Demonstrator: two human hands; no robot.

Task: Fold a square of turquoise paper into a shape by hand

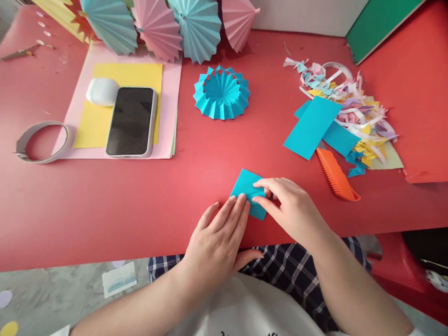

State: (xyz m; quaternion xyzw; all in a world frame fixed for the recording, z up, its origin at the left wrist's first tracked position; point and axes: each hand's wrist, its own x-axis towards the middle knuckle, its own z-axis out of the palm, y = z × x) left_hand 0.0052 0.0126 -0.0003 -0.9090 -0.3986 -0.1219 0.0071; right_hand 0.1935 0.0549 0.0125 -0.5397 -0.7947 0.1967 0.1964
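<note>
A small piece of bright blue paper [245,179] with a folded layer lies at the front of the red table. My left hand [220,233] rests flat on its lower left part, fingers stretched out and the thumb off to the side. At the paper's right side, my right hand [290,205] has its thumb and index finger on the folded layer, with the other fingers curled under. Part of the paper is hidden beneath both hands. Behind it stands a round pleated blue paper piece [222,109].
On the right lie blue paper rectangles [312,128], a heap of paper scraps [353,109] and an orange toothed cutter [336,176]. To the left are a phone [131,121], a white case [101,91], coloured sheets [84,126] and a tape ring [23,140]. Pleated paper umbrellas [194,28] line the back.
</note>
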